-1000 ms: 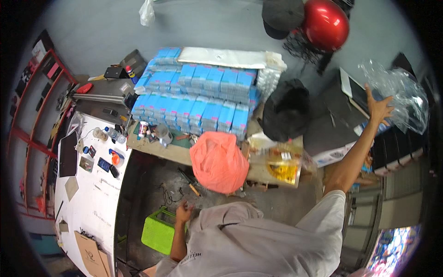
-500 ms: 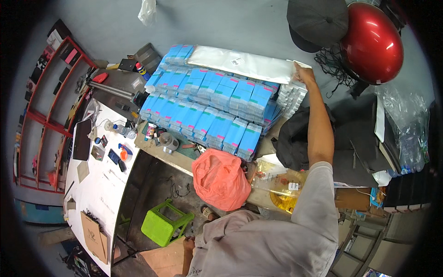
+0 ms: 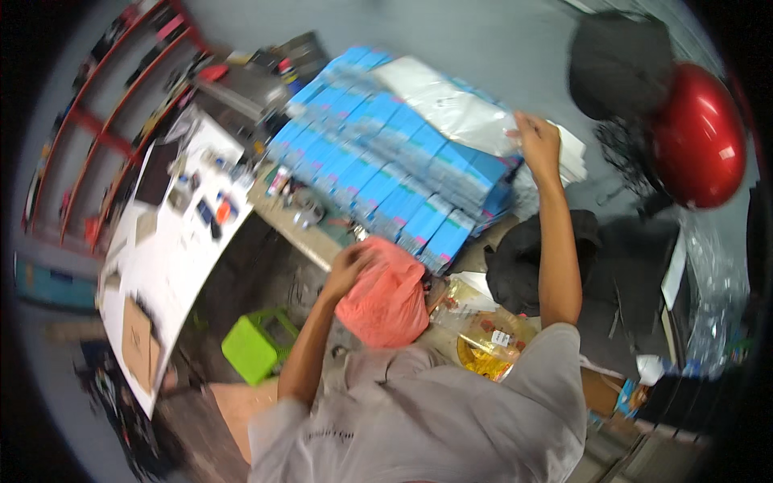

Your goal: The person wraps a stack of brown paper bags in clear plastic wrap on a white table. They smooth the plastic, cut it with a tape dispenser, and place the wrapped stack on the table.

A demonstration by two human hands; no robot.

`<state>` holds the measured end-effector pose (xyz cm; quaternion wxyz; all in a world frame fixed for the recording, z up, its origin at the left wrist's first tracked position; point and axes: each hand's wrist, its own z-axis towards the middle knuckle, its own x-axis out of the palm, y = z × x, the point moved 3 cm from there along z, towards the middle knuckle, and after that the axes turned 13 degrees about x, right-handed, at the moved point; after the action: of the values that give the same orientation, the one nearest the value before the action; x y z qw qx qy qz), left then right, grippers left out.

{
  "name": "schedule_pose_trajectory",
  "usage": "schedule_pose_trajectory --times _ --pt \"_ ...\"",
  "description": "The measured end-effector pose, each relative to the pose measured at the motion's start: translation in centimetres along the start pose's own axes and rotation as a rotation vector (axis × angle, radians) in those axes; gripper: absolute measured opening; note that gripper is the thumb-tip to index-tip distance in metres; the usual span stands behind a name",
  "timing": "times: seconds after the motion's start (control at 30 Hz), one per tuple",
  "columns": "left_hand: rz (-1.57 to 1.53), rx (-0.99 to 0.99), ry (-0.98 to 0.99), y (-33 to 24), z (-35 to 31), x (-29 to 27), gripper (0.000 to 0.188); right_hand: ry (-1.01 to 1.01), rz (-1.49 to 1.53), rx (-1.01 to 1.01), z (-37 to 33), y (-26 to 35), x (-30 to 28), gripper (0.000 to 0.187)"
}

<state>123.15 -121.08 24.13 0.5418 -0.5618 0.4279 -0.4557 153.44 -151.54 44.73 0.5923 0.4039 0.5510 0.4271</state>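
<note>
A long, flat white plastic pack lies slantwise over the rows of blue packets. My right hand pinches its right end, arm stretched far forward. The pink-red plastic bag sits at the near edge of the bench. At that bag's upper left rim is my left hand; motion blur and the bag hide how its fingers are set. Behind my right wrist more silvery-white packs are stacked.
A white table with small items stands at left, a green stool below it. To the right are a black bag, a clear pack with yellow contents, and a red helmet beside a dark cap on the wall.
My left hand has risen from low by my side to the pink-red bag. The white pack's right end has shifted nearer in my right hand's pinch. The whole view has turned and blurred.
</note>
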Motion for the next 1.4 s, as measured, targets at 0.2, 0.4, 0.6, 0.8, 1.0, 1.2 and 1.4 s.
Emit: schedule_pose_trajectory --times 0.2,0.4,0.6,0.8,1.0,1.2,1.4 --pt "-0.628 -0.298 0.137 -2.2 14.5 14.4 0.112 0.27 0.285 0.191 -9.9 -6.1 5.3 0.046" --pt "-0.161 -0.153 -0.263 -0.4 19.4 15.9 0.056 0.605 -0.223 -0.166 -11.2 -9.1 2.8 0.051" --pt "-0.17 -0.063 -0.286 -1.9 18.0 17.5 0.048 0.278 -0.757 -0.675 -11.7 -9.7 3.1 0.053" --pt "-0.25 -0.138 -0.189 -3.0 17.3 16.2 0.051 0.31 -0.771 -0.66 -9.5 -10.6 3.5 0.048" --pt "-0.804 -0.028 -0.146 -4.4 17.2 14.4 0.065 0.347 -0.57 -0.673 -6.6 -5.9 2.4 0.019" --pt "0.648 0.906 -0.363 -11.1 15.4 11.5 0.095 0.236 -0.471 -0.673 -8.3 0.4 1.4 0.019" --pt "0.92 1.263 -0.071 -16.3 18.0 10.0 0.03 0.367 -0.534 -0.708 -13.8 7.4 -0.3 0.024"
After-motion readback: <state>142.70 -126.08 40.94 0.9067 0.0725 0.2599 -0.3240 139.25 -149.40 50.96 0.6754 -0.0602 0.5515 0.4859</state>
